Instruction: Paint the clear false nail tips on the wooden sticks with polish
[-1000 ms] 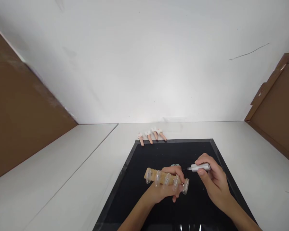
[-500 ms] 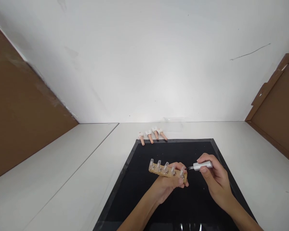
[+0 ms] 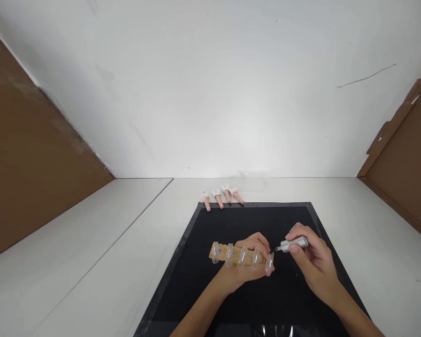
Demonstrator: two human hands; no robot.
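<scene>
My left hand is closed round a tan, bar-shaped nail tip stand and holds it above the black mat. Several clear false nail tips stand along it in a row. In my right hand a nail polish brush is pinched by its silver handle. Its dark bristle end is at the rightmost nail tip, near its upper end; whether it touches cannot be made out.
On the white table, at the back edge of the black mat, lie several small pink bottles with white caps. A white wall rises behind, with brown cardboard panels at both sides.
My left hand has tilted the nail tip stand, so the nail tips now show more of their broad faces. The brush has come down slightly, closer to the rightmost nail tip.
</scene>
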